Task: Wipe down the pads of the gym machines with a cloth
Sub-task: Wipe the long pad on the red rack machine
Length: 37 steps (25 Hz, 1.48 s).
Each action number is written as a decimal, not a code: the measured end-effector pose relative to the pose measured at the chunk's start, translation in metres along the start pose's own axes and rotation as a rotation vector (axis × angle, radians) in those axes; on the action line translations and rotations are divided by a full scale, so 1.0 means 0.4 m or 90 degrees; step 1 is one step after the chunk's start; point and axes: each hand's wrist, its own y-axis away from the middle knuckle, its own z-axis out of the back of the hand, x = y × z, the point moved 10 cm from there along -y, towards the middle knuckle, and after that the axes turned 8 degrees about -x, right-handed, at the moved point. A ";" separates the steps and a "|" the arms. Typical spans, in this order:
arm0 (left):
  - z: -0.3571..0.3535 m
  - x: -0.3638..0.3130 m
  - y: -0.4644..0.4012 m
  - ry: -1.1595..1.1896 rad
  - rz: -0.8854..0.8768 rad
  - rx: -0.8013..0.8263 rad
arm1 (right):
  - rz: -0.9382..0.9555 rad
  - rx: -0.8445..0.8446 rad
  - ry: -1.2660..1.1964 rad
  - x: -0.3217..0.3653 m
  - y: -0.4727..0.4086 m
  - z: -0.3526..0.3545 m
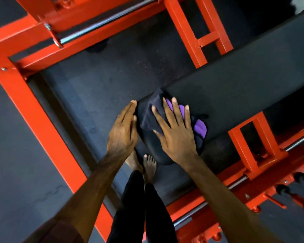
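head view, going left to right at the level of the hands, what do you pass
red frame beam → left hand, resting flat on the pad's end → right hand, pressing the dark and purple cloth on the black bench pad → red pad bracket

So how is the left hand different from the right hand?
The right hand presses flat on the cloth on top of the pad; the left hand touches no cloth and rests against the pad's end. The right hand's fingers spread apart; the left's stay together. Both are open.
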 end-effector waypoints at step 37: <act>-0.203 -0.237 -0.193 -0.345 -0.097 -0.082 | -0.208 -0.072 -0.007 -0.430 -0.075 0.013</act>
